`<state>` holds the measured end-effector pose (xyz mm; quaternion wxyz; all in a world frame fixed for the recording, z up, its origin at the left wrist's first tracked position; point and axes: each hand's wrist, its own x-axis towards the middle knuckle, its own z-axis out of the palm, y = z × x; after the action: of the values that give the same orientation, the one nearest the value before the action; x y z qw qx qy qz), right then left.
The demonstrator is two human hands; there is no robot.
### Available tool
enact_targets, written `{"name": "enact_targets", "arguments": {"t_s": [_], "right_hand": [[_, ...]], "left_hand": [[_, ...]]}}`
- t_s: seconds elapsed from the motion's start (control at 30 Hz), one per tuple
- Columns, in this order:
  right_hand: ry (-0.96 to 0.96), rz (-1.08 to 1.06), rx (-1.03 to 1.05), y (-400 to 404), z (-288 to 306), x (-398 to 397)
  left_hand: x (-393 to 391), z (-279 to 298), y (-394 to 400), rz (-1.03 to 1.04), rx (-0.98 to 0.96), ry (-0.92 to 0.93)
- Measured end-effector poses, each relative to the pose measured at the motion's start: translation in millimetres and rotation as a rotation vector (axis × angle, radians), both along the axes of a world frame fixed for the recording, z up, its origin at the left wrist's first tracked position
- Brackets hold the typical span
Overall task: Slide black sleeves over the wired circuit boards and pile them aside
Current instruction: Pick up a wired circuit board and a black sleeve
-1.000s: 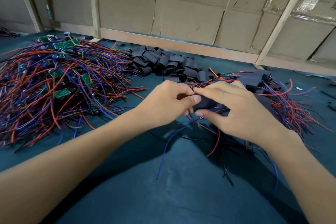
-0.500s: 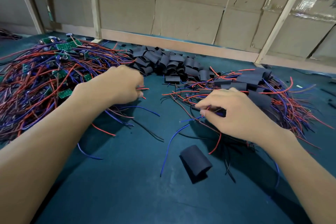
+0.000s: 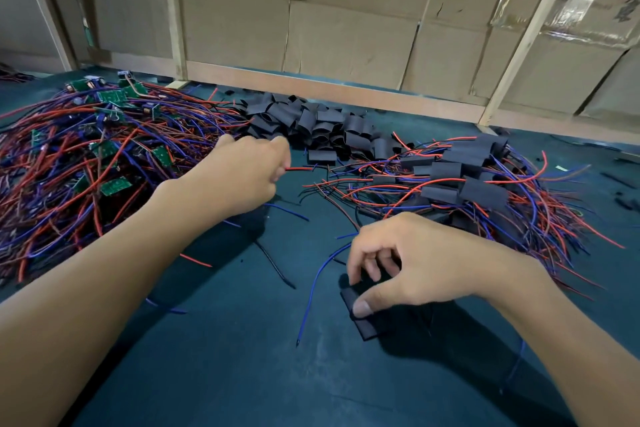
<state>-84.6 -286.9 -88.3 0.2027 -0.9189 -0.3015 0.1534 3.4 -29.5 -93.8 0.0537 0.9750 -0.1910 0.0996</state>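
Now your right hand (image 3: 408, 263) is pinching a black sleeve (image 3: 363, 319) lying on the worktop (image 3: 242, 374) at five o'clock, thumb on top. It is looking light, soft and easily flattened, so take its edges. Your left hand (image 3: 242, 177) is curling around a red wire (image 3: 298, 169) at ten o'clock.

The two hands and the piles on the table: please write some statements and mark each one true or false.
1. The right hand pinches a black sleeve lying on the table. True.
2. The left hand rests flat and holds nothing. False: it holds red wire.
3. The loose sleeves lie at the back, between two wire piles. True.
4. The bare green boards are on the right. False: on the left.
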Motion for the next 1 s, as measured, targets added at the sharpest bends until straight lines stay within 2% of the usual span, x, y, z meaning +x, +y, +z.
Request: {"name": "enact_targets", "arguments": {"t_s": [0.13, 0.27, 0.4, 0.47, 0.6, 0.7, 1.0], "right_hand": [[0.016, -0.043, 0.123, -1.3, -0.3, 0.2], [-0.053, -0.133, 0.485, -4.0, 7.8, 3.8], [0.074, -0.358, 1.014, -11.9, 11.3, 14.1], [0.124, -0.431, 1.208, -16.7, 12.8, 17.7], [0.162, -0.440, 1.314, -25.1, 13.7, 23.1], [0.192, -0.431, 1.353, -26.7, 11.4, 25.7], [0.112, -0.398, 1.349, -22.1, 12.4, 24.9]], "left_hand": [[-10.6, 1.0, -15.3, -0.224, -0.565, -0.107], [-19.5, 4.0, -27.9, -0.367, -0.955, -0.134], [-23.1, 4.2, -39.2, -0.387, -1.163, 0.068], [-25.0, 3.7, -42.9, -0.363, -1.252, 0.160], [-29.4, 5.4, -47.6, -0.419, -1.516, 0.393], [-32.2, 8.8, -48.2, -0.402, -1.588, 0.503], [-36.2, 8.1, -51.7, -0.252, -1.465, 0.613]]}}
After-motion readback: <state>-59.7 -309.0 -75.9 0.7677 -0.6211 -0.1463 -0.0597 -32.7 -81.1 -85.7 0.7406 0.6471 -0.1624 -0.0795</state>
